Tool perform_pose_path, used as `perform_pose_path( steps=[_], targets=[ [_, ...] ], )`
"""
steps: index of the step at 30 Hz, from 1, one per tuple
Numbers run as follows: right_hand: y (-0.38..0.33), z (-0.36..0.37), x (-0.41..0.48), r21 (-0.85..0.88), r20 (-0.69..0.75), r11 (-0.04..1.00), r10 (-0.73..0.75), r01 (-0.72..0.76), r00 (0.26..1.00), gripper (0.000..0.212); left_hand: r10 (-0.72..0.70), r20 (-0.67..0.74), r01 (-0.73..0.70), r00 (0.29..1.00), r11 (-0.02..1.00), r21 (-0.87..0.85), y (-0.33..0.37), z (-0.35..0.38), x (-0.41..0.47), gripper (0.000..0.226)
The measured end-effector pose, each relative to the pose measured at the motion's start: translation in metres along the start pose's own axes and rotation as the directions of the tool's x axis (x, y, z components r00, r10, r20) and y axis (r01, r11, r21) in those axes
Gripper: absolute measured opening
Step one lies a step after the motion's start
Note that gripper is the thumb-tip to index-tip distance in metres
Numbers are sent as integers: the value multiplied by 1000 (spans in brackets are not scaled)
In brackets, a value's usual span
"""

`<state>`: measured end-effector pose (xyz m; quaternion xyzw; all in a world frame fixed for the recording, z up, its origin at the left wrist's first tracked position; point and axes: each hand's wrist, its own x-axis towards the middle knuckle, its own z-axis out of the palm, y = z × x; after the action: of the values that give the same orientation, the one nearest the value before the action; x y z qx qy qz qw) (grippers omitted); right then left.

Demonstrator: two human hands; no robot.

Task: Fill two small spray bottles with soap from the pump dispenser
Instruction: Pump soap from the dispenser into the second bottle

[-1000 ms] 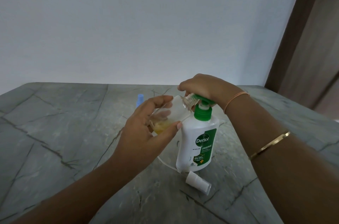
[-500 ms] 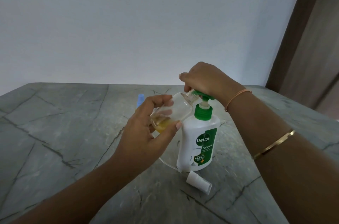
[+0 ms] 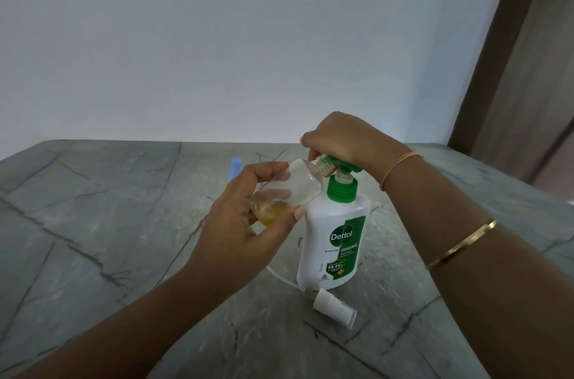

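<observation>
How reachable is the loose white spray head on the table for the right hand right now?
Probably yes: the spray head lies uncovered in front of the dispenser, though the right hand is busy atop it.

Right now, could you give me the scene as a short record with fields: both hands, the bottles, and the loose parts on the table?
left hand: grips the small clear bottle, tilted, open neck at the nozzle
right hand: fingers curled over the green pump head
soap: a little amber liquid in the bottle's low end
dispenser: white, upright on the table
spray cap: lying in front of the dispenser, with its thin tube
blue-capped bottle: behind the left hand, mostly hidden
</observation>
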<state>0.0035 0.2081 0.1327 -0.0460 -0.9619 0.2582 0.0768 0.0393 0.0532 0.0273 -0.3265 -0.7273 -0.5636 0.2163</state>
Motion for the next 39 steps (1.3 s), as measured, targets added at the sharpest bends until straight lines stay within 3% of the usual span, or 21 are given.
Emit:
perform_pose_path(
  steps=[13,19,23,30,34,39],
  targets=[
    [-2,-3,0,0,32,1000,15,-15,999,16,-1,-17,2,1000,999,47,6,-1,4,40],
    [-1,1,0,-34,81,998,58,-55,995,26,2,-12,-2,1000,999,48,4,-2,3,41],
    [0,0,-2,-6,80,998,67,-67,995,19,-3,-5,4,1000,1000,23,2,0,1,41],
    [-4,-2,-3,-19,-47,1000,-11,10,999,37,-26,0,26,1000,999,28,4,1,0,45],
    [-8,-4,-3,-36,7,999,-3,3,1000,32,-53,11,52,999,997,58,6,0,1,47],
    [-7,-3,-4,65,68,996,60,-64,996,21,-58,19,57,998,998,31,6,0,0,53]
  ],
)
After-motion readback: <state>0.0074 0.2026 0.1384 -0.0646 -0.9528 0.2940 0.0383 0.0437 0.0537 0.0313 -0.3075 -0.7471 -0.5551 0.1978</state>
